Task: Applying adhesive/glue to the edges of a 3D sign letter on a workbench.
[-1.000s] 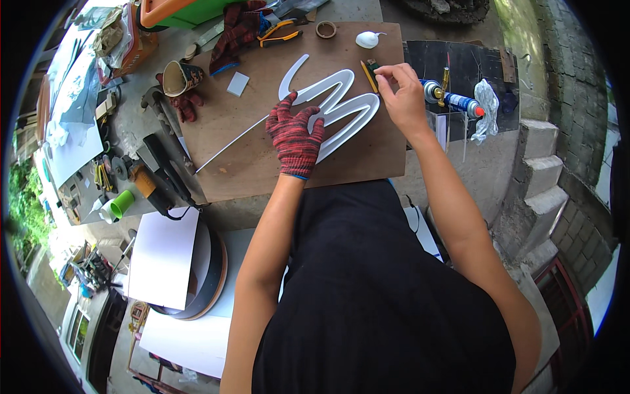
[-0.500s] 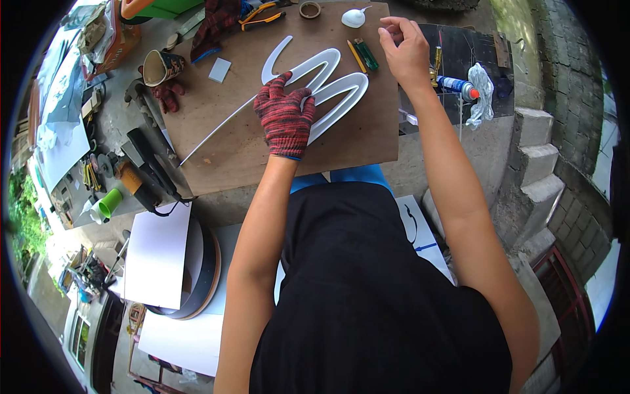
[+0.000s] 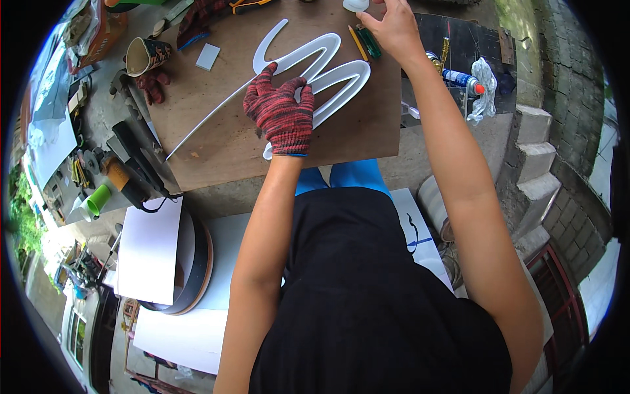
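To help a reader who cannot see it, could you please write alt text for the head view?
A left hand in a red-black glove rests on a white looping piece on a brown board. The bare right hand is at a white bottle, contact unclear.

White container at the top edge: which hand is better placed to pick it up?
Right, I'd say. The right hand is bare and right beside the white container. The left hand, gloved, is farther away and occupied on the white curved piece.
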`<action>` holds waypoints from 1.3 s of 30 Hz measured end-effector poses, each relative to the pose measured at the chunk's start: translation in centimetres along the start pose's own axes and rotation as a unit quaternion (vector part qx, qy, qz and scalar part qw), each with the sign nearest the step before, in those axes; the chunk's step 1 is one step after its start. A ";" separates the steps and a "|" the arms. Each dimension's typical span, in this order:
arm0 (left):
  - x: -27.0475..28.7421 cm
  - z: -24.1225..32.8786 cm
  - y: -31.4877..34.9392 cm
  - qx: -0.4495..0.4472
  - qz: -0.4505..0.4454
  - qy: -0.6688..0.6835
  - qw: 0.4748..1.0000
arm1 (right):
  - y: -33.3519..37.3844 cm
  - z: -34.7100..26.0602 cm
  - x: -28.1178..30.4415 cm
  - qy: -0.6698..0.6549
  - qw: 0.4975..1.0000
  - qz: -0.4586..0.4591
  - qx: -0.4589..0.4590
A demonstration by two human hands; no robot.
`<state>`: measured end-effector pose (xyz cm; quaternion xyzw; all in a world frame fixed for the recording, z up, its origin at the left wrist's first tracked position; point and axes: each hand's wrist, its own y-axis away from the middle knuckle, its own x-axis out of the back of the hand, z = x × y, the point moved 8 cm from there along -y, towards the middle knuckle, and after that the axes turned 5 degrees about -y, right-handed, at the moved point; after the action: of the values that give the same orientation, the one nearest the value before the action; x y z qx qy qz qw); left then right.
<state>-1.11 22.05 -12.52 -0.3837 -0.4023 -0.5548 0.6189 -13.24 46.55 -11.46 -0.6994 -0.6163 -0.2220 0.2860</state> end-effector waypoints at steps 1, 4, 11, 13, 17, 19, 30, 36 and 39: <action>-0.1 0.0 0.1 0.003 -0.001 0.000 1.000 | -0.1 0.0 -0.2 0.009 1.000 -0.001 0.009; 0.0 -0.2 0.4 0.015 0.010 0.021 1.000 | -0.5 0.0 -0.7 -0.001 1.000 -0.004 0.015; 0.1 0.0 1.5 0.019 0.005 -0.001 1.000 | -1.0 0.2 -1.3 0.014 0.999 -0.001 0.039; 0.0 0.1 1.6 0.019 -0.004 0.009 1.000 | -1.1 0.5 -1.3 0.031 0.998 0.010 0.044; -0.4 -0.1 1.7 0.027 -0.023 0.032 0.999 | -1.2 0.1 -0.8 0.012 1.000 -0.015 0.015; -0.4 -0.8 1.8 0.036 -0.027 0.032 0.998 | -0.7 -0.9 -0.1 -0.010 0.997 -0.040 -0.063; -1.0 -1.0 1.6 -0.012 -0.086 0.132 0.987 | 8.0 -6.9 5.6 0.075 0.973 -0.188 0.108; -1.4 -1.3 1.1 -0.028 -0.095 0.158 0.982 | 8.7 -6.4 5.9 0.140 0.957 -0.193 0.164; -1.8 -1.6 0.8 -0.032 -0.111 0.139 0.984 | 8.6 -6.7 5.6 0.167 0.949 -0.186 0.190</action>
<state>-0.26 21.30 -14.84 -0.2753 -0.3344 -0.6804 0.5912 -3.64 45.47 -3.94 -0.4581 -0.7096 -0.2637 0.4659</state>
